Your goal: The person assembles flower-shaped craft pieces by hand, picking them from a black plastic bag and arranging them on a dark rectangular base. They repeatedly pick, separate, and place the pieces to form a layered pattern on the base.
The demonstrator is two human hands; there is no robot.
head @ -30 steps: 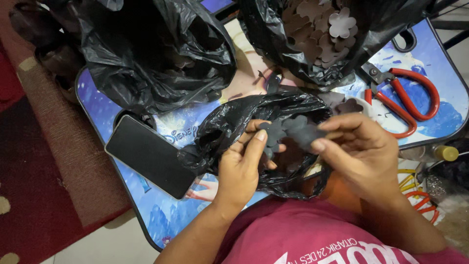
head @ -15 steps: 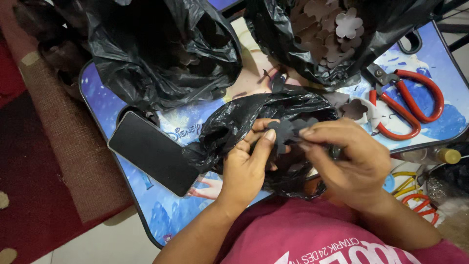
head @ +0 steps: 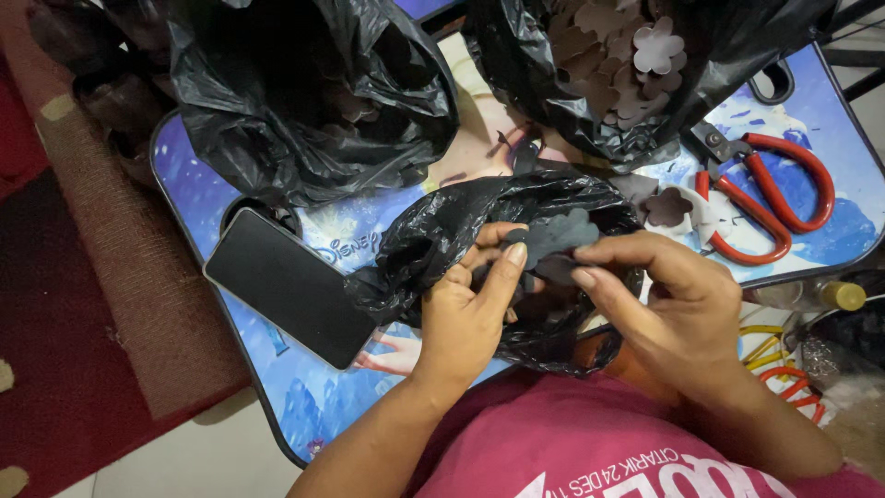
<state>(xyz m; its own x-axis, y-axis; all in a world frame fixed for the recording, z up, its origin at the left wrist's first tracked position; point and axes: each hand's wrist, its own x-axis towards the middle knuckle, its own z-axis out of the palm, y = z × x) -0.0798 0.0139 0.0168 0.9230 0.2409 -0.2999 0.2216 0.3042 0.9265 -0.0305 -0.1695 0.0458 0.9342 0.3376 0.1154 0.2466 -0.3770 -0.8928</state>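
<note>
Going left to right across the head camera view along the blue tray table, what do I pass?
Black phone → left hand → dark flower-shaped cutout pinched by both hands → right hand → red-handled scissors.

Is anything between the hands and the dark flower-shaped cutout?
No, nothing visible is in the way. The left hand and right hand both pinch the dark flower-shaped cutout directly with their fingers, above the small black bag. The scissors lie off to the side on the table.
</note>
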